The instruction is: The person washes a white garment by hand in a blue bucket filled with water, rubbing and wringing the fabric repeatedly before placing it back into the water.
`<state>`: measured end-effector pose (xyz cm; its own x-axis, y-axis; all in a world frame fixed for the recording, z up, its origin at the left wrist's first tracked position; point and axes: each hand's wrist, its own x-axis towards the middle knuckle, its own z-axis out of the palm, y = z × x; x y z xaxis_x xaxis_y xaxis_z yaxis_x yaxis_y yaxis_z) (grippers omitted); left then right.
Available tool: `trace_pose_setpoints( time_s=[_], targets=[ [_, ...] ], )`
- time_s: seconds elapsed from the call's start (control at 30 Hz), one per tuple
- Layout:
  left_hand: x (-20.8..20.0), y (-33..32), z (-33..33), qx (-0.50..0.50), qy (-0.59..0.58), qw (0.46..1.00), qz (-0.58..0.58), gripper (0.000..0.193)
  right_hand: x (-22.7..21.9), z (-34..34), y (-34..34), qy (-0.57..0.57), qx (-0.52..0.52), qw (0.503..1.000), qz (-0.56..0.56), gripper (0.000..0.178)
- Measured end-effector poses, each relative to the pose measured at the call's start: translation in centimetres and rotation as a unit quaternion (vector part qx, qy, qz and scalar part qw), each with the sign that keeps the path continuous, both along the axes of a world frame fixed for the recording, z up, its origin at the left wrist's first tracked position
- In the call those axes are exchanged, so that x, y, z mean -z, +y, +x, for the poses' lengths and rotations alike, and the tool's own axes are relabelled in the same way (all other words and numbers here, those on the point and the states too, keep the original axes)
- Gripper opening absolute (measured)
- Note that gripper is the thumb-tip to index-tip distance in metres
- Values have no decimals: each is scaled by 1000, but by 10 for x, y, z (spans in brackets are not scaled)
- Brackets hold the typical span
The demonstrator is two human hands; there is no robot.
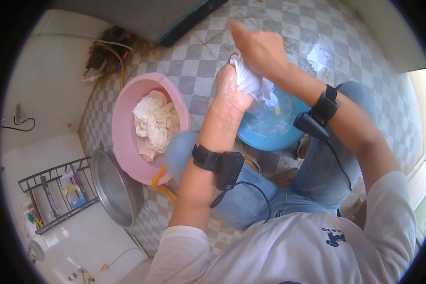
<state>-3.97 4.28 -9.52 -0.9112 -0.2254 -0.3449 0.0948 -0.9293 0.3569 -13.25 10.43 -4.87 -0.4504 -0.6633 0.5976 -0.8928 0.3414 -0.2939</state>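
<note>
Left hand [227,85] and right hand [264,53] grip white cloth [247,80] over the blue basin [266,142].

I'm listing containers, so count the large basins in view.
3: pink basin, left of centre; blue basin, right of centre, partly covered; metal basin, further left than the pink one. Others may be hidden.

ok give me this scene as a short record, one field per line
left hand: against white cloth, fingers mostly hidden
right hand: closed over the white cloth
blue basin: sudsy water, partly behind the cloth
pink tub: left of blue basin, holds pale crumpled fabric
metal basin: round, near the pink tub
floor: grey and white checkered tiles
</note>
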Motion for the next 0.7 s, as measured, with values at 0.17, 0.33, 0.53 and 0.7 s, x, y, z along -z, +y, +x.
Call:
trace_pose_setpoints(
  time_s=[0.17, 0.33, 0.53, 0.7],
  targets=[
    [43, -25, 7, 104, 234, 967, -4, 37, -3, 56, 16, 37, -91, 994, 51, 26],
    [-24, 11, -12, 15, 10, 999, 34, 33, 7, -18, 6, -25, -15, 999, -18, 20],
    [20, -23, 18, 140, 105, 984, -15, 39, -17, 62, 29, 12, -204, 978, -25, 40],
    [-26, 8, 5, 13, -43, 999, -13, 37, -1, 16, 8, -45, -34, 998, 14, 37]
  ],
)
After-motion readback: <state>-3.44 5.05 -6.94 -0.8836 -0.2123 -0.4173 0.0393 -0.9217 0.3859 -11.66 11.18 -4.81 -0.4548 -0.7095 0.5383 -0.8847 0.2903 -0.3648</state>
